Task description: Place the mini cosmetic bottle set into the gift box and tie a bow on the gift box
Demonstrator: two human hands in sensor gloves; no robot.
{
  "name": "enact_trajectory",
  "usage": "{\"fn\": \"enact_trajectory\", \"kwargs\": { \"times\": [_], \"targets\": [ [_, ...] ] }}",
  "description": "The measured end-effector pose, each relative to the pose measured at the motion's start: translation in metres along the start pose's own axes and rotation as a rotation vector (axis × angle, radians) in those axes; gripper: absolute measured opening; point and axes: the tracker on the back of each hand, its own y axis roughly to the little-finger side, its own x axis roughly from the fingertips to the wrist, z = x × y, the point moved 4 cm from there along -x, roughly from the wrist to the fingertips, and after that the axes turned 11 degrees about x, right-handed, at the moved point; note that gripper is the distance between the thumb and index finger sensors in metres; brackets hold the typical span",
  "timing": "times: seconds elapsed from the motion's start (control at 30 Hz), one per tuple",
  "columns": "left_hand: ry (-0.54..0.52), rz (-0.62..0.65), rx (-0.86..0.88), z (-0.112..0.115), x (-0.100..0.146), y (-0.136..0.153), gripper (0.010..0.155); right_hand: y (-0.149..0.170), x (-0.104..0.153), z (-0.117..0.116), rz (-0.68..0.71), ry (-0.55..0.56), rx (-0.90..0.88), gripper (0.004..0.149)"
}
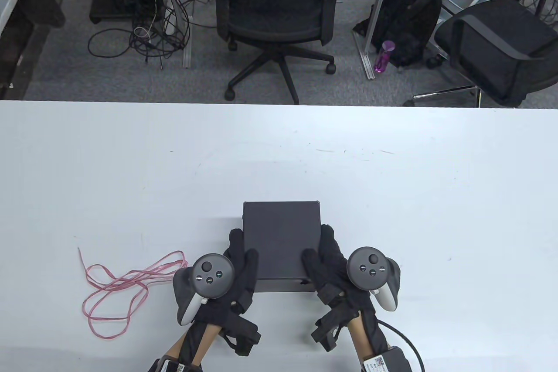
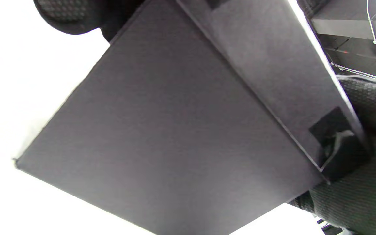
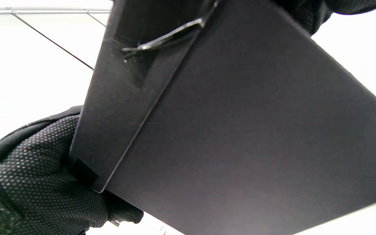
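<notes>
A black gift box [image 1: 281, 241] with its lid on sits near the table's front edge. My left hand [image 1: 242, 258] grips its left side, thumb on the lid. My right hand [image 1: 320, 254] grips its right side in the same way. The left wrist view is filled by the gift box [image 2: 175, 130], with the right hand's glove [image 2: 364, 195] at its far corner. The right wrist view shows the gift box [image 3: 240, 130] and the left hand's glove [image 3: 44, 182]. A thin pink ribbon [image 1: 117, 284] lies in loose loops left of my left hand. No bottles are visible.
The white table [image 1: 392, 171] stretches across the view, its far edge at about a third of the way down. Beyond it stand two office chairs [image 1: 279, 10], a black backpack [image 1: 407, 14] and floor cables [image 1: 148, 32].
</notes>
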Motion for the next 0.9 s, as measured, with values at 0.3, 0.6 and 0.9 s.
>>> {"fn": "enact_trajectory", "kwargs": {
  "times": [0.3, 0.6, 0.9],
  "targets": [
    [-0.012, 0.002, -0.007, 0.000, 0.001, 0.000, 0.073, 0.001, 0.001, -0.001, 0.014, 0.021, -0.002, 0.077],
    [0.012, 0.002, -0.071, -0.004, 0.001, -0.003, 0.073, 0.000, 0.004, 0.004, 0.009, 0.056, 0.043, 0.078],
    [-0.127, -0.086, -0.130, -0.064, -0.003, 0.015, 0.069, 0.018, 0.010, 0.036, -0.028, 0.277, 0.054, 0.074]
  ]
}}
